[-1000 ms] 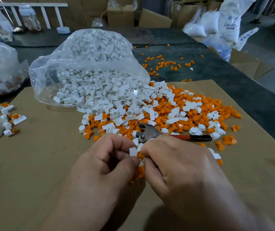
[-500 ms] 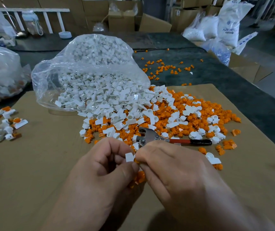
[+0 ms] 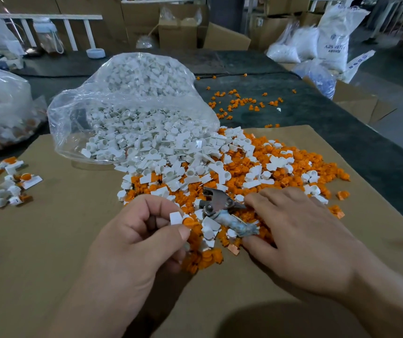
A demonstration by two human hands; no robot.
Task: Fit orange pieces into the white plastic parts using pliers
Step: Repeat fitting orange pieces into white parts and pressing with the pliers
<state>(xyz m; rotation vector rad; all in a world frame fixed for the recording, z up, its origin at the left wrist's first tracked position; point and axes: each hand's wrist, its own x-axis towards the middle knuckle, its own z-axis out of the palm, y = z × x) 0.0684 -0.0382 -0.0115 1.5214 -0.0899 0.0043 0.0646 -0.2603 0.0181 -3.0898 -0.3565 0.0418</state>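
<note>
Fingertips (image 3: 183, 232) of the left hand (image 3: 142, 230) pinch a white part (image 3: 176, 217) with an orange piece (image 3: 187, 220) sitting at its mouth, just above the mixed pile (image 3: 256, 167). The right hand (image 3: 298, 230), half a second ago pressing on that same pair, has let go and now curls round the handles of the pliers (image 3: 216, 201) lying beside it. Hand-seating looks done; the squeeze likely comes next.
</note>
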